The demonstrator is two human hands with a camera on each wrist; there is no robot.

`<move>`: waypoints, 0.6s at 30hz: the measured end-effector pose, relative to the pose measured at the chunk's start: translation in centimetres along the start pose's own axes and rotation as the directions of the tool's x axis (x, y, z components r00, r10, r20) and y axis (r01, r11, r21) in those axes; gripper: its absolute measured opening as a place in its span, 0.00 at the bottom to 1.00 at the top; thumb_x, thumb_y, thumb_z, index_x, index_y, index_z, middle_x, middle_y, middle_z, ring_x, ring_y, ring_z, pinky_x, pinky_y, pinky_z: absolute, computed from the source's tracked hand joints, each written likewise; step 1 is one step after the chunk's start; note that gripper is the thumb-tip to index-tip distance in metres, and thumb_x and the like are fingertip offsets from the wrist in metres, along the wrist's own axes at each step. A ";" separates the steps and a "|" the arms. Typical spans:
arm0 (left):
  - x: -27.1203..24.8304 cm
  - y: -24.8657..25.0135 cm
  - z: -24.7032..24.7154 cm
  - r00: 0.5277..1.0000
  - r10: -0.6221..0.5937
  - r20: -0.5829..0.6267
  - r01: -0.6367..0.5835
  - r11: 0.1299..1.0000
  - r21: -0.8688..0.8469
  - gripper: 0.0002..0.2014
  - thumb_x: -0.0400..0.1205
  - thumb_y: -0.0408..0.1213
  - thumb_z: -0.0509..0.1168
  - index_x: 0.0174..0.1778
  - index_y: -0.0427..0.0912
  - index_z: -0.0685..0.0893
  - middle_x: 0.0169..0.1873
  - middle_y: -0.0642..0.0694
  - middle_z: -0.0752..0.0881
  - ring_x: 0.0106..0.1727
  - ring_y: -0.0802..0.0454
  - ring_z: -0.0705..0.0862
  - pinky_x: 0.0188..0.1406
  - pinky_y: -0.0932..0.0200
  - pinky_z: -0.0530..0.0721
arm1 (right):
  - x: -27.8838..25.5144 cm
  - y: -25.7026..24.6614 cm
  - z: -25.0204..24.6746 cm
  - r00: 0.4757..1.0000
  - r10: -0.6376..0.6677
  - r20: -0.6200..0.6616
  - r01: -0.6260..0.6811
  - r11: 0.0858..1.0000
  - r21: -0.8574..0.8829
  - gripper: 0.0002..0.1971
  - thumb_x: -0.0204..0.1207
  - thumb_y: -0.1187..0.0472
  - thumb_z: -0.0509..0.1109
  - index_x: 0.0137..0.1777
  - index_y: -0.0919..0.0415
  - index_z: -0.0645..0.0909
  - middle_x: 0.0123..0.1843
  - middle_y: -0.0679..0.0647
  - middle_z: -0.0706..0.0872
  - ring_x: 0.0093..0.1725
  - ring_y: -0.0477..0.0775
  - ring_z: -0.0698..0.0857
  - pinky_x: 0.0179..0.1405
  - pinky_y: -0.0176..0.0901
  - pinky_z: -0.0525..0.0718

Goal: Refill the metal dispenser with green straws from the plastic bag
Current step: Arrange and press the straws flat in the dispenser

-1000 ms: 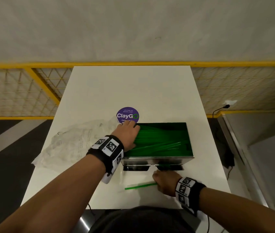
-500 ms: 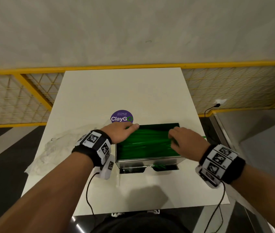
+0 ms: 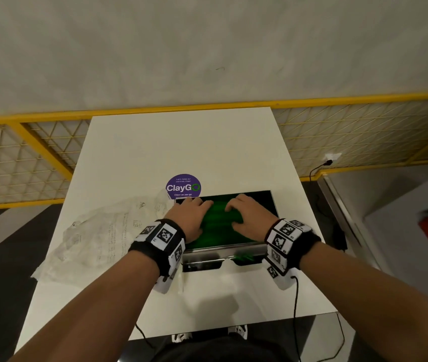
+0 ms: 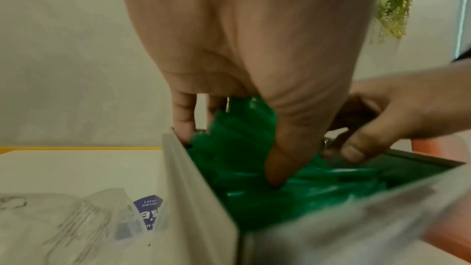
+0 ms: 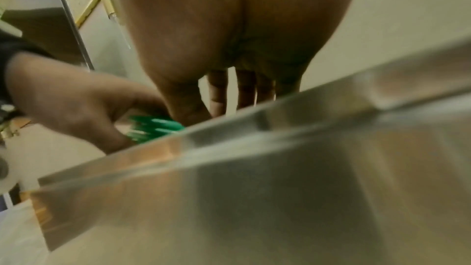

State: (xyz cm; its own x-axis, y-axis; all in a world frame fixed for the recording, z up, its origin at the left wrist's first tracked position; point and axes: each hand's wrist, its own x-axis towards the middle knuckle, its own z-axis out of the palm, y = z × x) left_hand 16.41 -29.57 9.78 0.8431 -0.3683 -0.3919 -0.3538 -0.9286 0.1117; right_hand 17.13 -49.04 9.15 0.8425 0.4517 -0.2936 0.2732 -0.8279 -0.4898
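one round purple sticker (image 3: pixel 183 187) on the white bench (image 3: pixel 181 142): "claygo", "clean as you go". one metal dispenser (image 3: pixel 223 253) beside it, open top packed with green straws (image 3: pixel 219 226), too many to count. left hand (image 3: pixel 190 218) grips a bunch; right hand (image 3: pixel 249 214) curled on the straws. one crumpled plastic bag (image 3: pixel 97 236) lies left.

Both hands (image 3: pixel 190 218) crowd the dispenser (image 3: pixel 223 250) mouth; plastic bag (image 3: pixel 97 239) blocks its left side.
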 end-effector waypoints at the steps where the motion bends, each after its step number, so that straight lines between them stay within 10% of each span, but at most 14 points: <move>1: -0.2 0.2 0.4 1.000 -0.003 -0.019 0.003 1.000 0.018 0.39 0.77 0.40 0.65 0.82 0.47 0.52 0.75 0.43 0.67 0.73 0.42 0.68 0.70 0.43 0.72 | -0.1 0.3 -0.1 1.000 0.000 0.014 0.000 1.000 -0.008 0.25 0.73 0.62 0.72 0.69 0.57 0.72 0.70 0.55 0.70 0.70 0.55 0.69 0.69 0.45 0.73; 9: -1.1 -0.3 1.1 0.993 0.019 -0.120 -0.030 0.996 -0.087 0.42 0.70 0.49 0.70 0.79 0.47 0.59 0.76 0.45 0.60 0.76 0.43 0.62 0.74 0.45 0.64 | 0.5 2.6 0.2 0.944 0.156 0.291 -0.080 0.964 -0.255 0.53 0.71 0.46 0.74 0.84 0.50 0.38 0.86 0.59 0.47 0.85 0.62 0.46 0.82 0.61 0.50; 18: 0.0 0.7 1.3 0.999 -0.043 -0.023 0.048 0.968 0.245 0.51 0.70 0.47 0.73 0.81 0.42 0.49 0.70 0.36 0.65 0.70 0.40 0.68 0.68 0.46 0.70 | 2.1 2.4 1.5 0.974 0.156 0.166 -0.082 0.921 -0.382 0.50 0.64 0.45 0.77 0.82 0.51 0.53 0.74 0.60 0.71 0.73 0.63 0.71 0.75 0.57 0.65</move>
State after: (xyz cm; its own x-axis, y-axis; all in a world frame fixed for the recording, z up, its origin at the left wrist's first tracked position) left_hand 15.65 -30.21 8.67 0.8668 -0.3288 -0.3750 -0.4016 -0.9060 -0.1338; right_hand 18.87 -49.57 6.12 0.7856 0.3661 -0.4988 0.3595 -0.9262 -0.1134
